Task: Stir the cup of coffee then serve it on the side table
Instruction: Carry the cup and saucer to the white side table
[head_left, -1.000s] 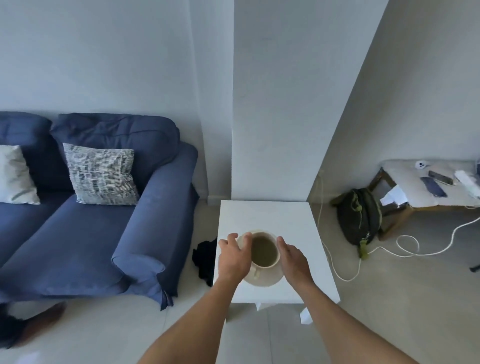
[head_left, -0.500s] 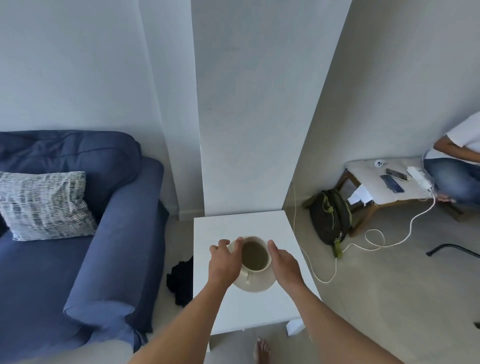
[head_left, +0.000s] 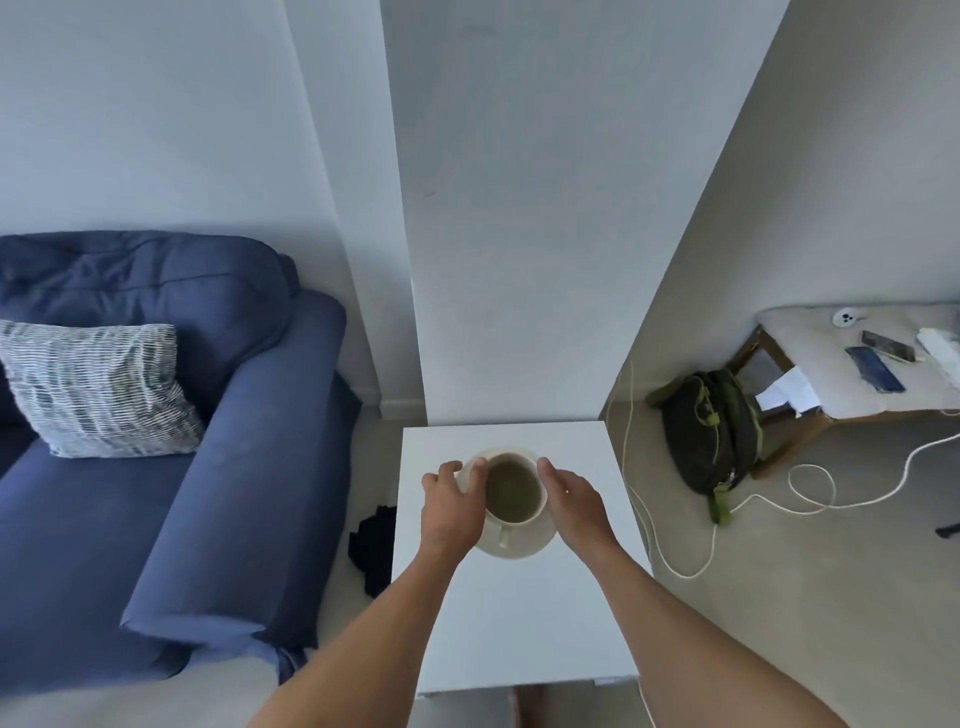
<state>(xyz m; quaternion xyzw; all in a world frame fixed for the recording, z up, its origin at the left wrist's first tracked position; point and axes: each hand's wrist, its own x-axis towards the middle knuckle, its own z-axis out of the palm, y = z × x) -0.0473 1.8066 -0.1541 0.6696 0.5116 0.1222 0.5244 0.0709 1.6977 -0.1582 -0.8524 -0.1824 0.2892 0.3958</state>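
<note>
**Cup of coffee (head_left: 512, 491) over the side table (head_left: 519, 634)**

I hold the saucer (head_left: 519, 548) from both sides. My left hand (head_left: 448, 506) curls over its left rim, with the fingertips lying on the edge beside the cup. My right hand (head_left: 577, 504) grips the right rim, with the thumb close against the cup's wall. The white cup stands upright on the saucer, handle toward me, the brown coffee level inside. Both are over the far half of the white table; I cannot tell whether the saucer touches the top. A blue sofa (head_left: 208, 493) with a striped cushion (head_left: 98, 389) stands to the left. A dark backpack (head_left: 711, 431) and a white cable (head_left: 810, 499) lie on the floor to the right.
</note>
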